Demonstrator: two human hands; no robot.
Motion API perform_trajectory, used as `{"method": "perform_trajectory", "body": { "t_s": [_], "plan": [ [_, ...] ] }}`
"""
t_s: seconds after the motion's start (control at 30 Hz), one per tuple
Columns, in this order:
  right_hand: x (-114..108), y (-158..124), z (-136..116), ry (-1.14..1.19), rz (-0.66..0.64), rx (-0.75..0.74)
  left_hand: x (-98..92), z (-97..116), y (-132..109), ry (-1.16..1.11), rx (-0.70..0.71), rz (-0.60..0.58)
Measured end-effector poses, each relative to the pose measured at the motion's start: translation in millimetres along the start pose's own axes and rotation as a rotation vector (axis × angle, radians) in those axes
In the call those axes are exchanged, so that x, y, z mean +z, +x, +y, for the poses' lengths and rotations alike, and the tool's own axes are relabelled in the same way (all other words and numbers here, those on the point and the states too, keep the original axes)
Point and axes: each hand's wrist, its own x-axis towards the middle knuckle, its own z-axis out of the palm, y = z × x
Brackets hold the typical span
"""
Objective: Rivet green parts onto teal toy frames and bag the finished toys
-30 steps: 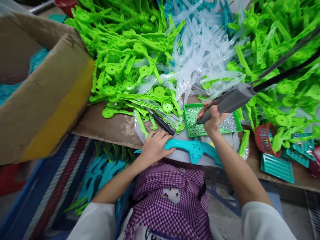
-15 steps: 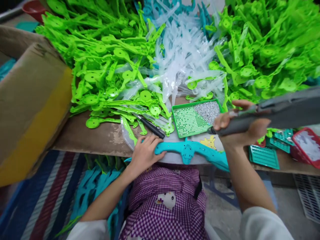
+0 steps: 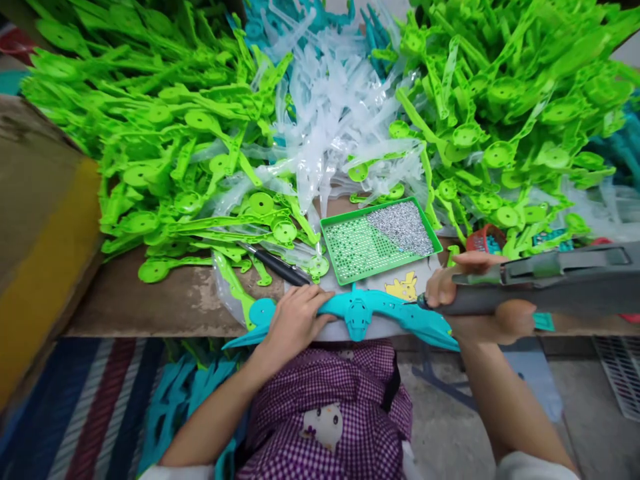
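Observation:
A turquoise plastic bow-shaped part (image 3: 358, 313) lies across the table's front edge, its round raised middle facing up. My left hand (image 3: 299, 312) is closed over its left arm and holds it down. In my right hand (image 3: 475, 300) is a grey electric screwdriver (image 3: 560, 287), held nearly level with its bit pointing left. The bit's tip is at the right arm of the turquoise part and appears to touch it. Just behind the part sits a green perforated tray (image 3: 345, 248) with many small silver screws (image 3: 403, 227) heaped on its right side.
Bright green plastic parts (image 3: 165, 140) are heaped at back left, with another green heap (image 3: 500, 107) at back right. Clear plastic pieces (image 3: 335, 113) lie between them. A black-handled tool (image 3: 280, 265) rests left of the tray. A cardboard box (image 3: 45, 240) stands at far left.
My right hand has brought the screwdriver's bit from the tray's front right corner down to the turquoise part's right arm. My left hand keeps its hold. The whole view has shifted slightly.

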Motion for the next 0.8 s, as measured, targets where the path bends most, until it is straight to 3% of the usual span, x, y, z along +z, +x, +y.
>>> {"method": "perform_trajectory", "body": {
  "t_s": [0.1, 0.47, 0.63, 0.8],
  "plan": [
    [-9, 0, 3, 0.021, -0.015, 0.038, 1.1, -5, 0, -0.022, -0.001, -0.017],
    [2, -30, 9, 0.192, 0.062, 0.047, -2.4, -4, 5, -0.011, -0.014, -0.045],
    [-5, -37, 32, 0.135, 0.12, 0.072, -2.3, -3, 6, -0.003, -0.023, -0.038],
    [-8, -45, 56, 0.116, 0.054, 0.084, -3.0, -1, 7, 0.017, -0.024, -0.047]
  ]
}}
